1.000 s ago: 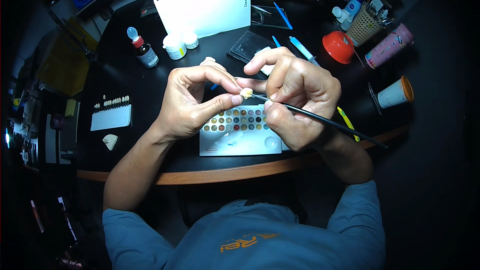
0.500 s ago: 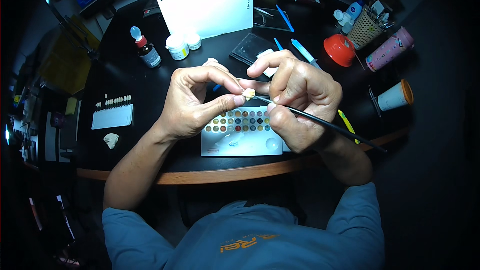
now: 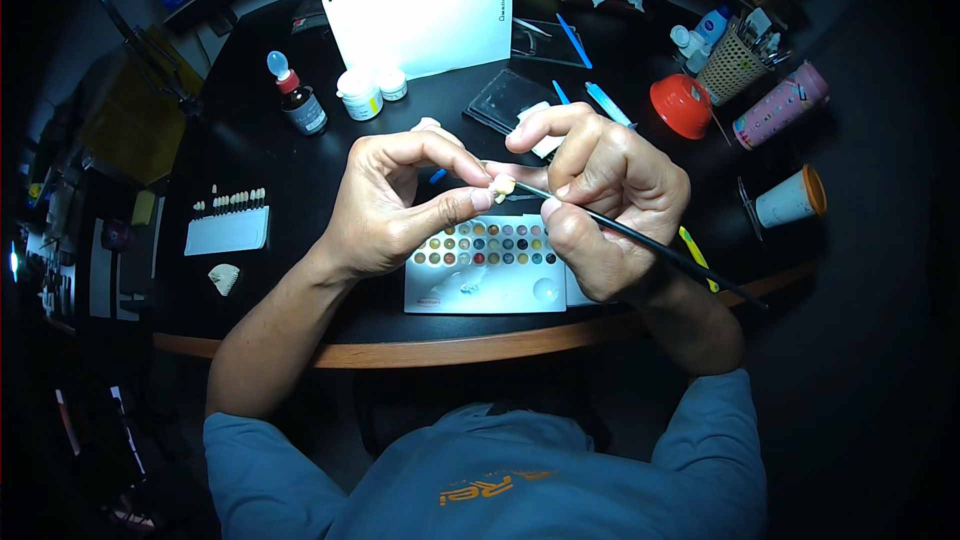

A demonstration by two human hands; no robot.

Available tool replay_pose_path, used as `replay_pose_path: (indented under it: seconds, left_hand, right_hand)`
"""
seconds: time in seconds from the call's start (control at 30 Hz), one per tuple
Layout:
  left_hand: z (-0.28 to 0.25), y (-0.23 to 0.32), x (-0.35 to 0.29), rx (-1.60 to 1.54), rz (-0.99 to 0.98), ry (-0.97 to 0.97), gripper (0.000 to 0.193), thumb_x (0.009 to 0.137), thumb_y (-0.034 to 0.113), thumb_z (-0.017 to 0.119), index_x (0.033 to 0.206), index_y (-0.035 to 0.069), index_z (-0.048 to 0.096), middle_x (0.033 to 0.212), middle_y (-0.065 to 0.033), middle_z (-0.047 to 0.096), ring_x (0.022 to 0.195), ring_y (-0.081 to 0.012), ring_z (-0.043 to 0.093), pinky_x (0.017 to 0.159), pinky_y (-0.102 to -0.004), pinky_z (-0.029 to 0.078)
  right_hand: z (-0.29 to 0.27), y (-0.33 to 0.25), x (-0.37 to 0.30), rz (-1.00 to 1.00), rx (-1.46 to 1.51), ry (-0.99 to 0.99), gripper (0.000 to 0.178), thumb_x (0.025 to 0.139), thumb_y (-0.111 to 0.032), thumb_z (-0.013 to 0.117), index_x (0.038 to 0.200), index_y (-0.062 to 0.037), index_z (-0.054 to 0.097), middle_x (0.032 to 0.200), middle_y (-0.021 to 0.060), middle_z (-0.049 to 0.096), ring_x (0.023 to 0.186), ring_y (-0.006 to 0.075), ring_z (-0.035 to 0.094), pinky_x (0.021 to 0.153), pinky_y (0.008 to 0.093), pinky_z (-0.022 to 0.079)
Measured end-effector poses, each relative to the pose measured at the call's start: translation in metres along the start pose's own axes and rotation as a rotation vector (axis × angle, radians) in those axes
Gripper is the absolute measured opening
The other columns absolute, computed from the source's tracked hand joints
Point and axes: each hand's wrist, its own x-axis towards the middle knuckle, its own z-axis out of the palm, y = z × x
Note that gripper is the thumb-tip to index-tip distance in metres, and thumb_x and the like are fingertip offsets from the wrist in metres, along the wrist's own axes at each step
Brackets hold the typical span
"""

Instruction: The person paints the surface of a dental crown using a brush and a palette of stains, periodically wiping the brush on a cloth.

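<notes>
- Cream-yellow piece: pinched in your left hand between thumb and forefinger tips, protruding rightward, raised above the bench.
- Your right hand: pinching a slim black-handled tool, tip at the piece's right side; contact indistinct.
- White palette: below, near the bench's front edge.

A red bowl sits beside a perforated basket, near a pink bottle.

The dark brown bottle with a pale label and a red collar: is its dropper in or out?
In. The red collar sits on the neck of the dark brown bottle, with the pale rounded bulb above it.
</notes>
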Motion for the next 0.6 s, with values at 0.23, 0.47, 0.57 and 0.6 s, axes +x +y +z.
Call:
replay_pose_path:
  seconds: [0.23,0.47,0.57,0.6]
  left_hand:
    - [0.0001,0.0007,-0.0007,-0.018,-0.021,-0.001,0.011,0.080,0.003,0.078,0.089,0.003,0.072,0.090,-0.0083,0.073,0.088,-0.0138,0.062,0.105,-0.0393,0.035]
    - [-0.0010,-0.0019,-0.0009,-0.008,-0.002,-0.007,0.011,0.080,0.002,0.078,0.090,0.003,0.072,0.090,-0.0085,0.073,0.087,-0.0138,0.062,0.100,-0.0369,0.037]
    - [-0.0010,-0.0019,-0.0005,-0.010,0.002,-0.004,0.010,0.080,0.003,0.079,0.089,0.003,0.072,0.090,-0.0084,0.073,0.087,-0.0139,0.062,0.099,-0.0365,0.038]
    - [-0.0007,-0.0016,-0.0003,-0.009,0.002,-0.005,0.010,0.080,0.003,0.079,0.089,0.003,0.072,0.090,-0.0084,0.073,0.087,-0.0139,0.062,0.099,-0.0365,0.038]
  right_hand:
    - [-0.0040,-0.0012,0.0024,-0.024,-0.063,-0.073,0.014,0.069,0.007,0.064,0.071,-0.0008,0.053,0.078,0.0115,0.058,0.098,0.0247,0.066,0.075,0.0304,0.059]
    - [-0.0030,0.0018,0.0017,-0.041,-0.052,-0.045,0.014,0.069,0.006,0.063,0.072,-0.0018,0.053,0.075,0.0101,0.058,0.096,0.0261,0.066,0.075,0.0322,0.058]
    - [-0.0044,0.0028,0.0026,-0.058,-0.047,-0.049,0.014,0.069,0.006,0.064,0.071,-0.0021,0.052,0.074,0.0095,0.059,0.096,0.0271,0.066,0.075,0.0325,0.058]
    - [-0.0054,0.0032,0.0022,-0.067,-0.056,-0.071,0.015,0.069,0.006,0.064,0.071,-0.0020,0.052,0.074,0.0095,0.059,0.096,0.0275,0.066,0.075,0.0323,0.058]
